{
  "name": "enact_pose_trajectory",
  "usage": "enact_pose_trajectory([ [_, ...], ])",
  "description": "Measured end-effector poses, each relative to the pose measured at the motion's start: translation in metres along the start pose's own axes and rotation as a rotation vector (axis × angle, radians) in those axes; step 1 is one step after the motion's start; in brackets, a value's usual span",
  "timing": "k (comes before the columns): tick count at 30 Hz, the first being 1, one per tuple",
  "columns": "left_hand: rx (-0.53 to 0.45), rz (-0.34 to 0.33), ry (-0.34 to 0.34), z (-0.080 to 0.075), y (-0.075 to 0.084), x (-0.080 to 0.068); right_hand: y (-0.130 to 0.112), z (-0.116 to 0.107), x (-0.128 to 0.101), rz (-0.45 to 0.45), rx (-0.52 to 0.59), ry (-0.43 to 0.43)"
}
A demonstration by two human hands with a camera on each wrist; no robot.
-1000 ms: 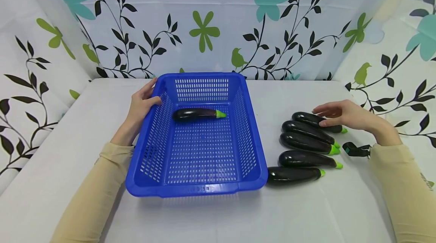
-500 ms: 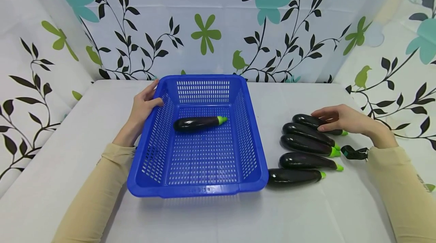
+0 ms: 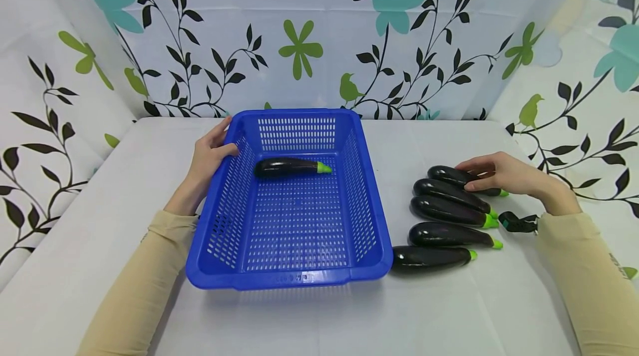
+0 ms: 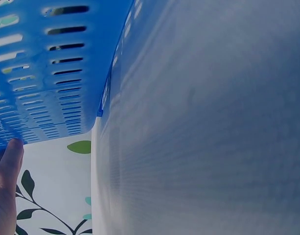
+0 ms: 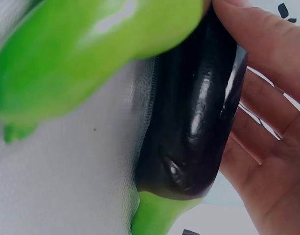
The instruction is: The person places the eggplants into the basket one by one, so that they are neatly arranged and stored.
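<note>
A blue slotted basket (image 3: 289,279) stands mid-table with one dark eggplant (image 3: 287,167) lying across its far end, green cap to the right. My left hand (image 3: 227,135) holds the basket's far left rim, thumb inside the wall; a fingertip (image 4: 8,166) touches the basket wall (image 4: 47,63). My right hand (image 3: 471,176) grips the farthest eggplant (image 3: 446,174) of a row on the table to the right. Up close, my fingers (image 5: 267,58) curl round that eggplant (image 5: 198,122), which lies on the tablecloth.
Several more eggplants (image 3: 449,210) lie side by side between the basket and my right forearm, the nearest one (image 3: 429,257) touching the basket's corner. A black strap (image 3: 519,222) sits by my right wrist. Flower-patterned cloth walls close the table's back and sides.
My right hand has come down onto the farthest eggplant and its fingers have closed round it. The eggplant in the basket rocked slightly. The left hand stayed on the rim.
</note>
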State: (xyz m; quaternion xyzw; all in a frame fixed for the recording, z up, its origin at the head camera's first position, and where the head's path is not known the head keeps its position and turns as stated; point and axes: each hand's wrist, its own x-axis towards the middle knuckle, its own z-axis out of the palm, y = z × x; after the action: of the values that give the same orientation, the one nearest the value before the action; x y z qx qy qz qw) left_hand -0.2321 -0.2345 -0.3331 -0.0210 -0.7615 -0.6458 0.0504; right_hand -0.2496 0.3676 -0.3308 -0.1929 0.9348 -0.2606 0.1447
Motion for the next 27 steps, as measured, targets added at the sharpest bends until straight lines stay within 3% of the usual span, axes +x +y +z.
enact_pose_trajectory([
  [27, 0.013, -0.003, -0.002, -0.0002, -0.0002, -0.0006, -0.0007, -0.0013, -0.0003, -0.004, -0.017, 0.015],
])
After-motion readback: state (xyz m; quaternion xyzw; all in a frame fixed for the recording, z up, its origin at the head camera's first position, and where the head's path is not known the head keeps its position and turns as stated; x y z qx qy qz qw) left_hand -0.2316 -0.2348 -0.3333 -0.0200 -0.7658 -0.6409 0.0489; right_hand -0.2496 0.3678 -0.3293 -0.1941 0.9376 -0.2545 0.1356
